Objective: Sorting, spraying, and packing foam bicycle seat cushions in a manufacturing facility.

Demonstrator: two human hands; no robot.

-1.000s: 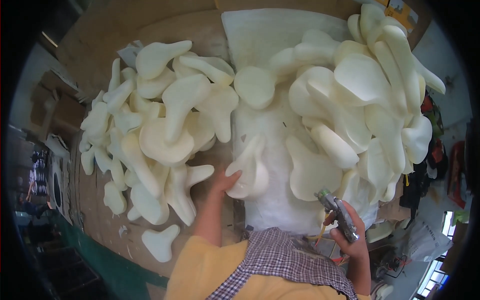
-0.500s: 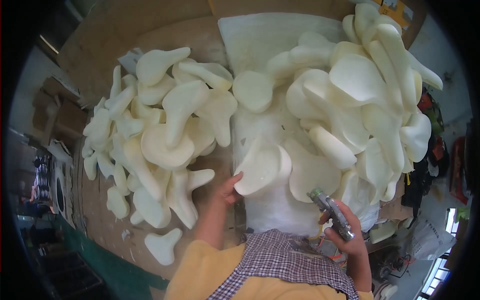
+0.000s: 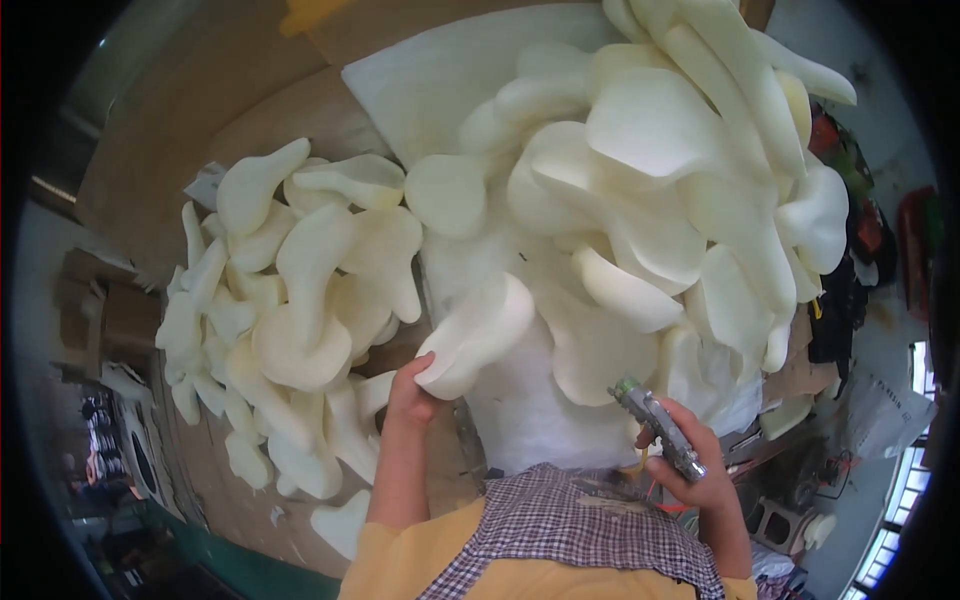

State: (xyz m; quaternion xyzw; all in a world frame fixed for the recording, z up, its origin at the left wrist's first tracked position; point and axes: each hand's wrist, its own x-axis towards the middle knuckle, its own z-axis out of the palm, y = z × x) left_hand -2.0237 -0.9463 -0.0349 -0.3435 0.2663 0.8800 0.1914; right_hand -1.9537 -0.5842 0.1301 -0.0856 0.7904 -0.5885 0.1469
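My left hand (image 3: 412, 393) is closed on the near end of a cream saddle-shaped foam piece (image 3: 478, 338), which it lifts at a slant above the white sheet. In my right hand (image 3: 703, 462) is a grey metal spray gun (image 3: 662, 425) with a greenish tip, pointing up and to the left. A yellowish hose shows below it. Close to the gun's tip lies another flat foam piece (image 3: 600, 352). How my left fingers sit beneath the held piece is hidden.
Many similar foam pieces are heaped on the brown board at left (image 3: 300, 345) and piled higher at right (image 3: 650, 125). A white sheet (image 3: 400, 75) covers the middle of the table. A single piece (image 3: 340, 522) lies by my left forearm.
My left hand has moved left with the foam piece and turned it, so more of its side shows. My right hand keeps hold of the spray gun. The whole view has shifted.
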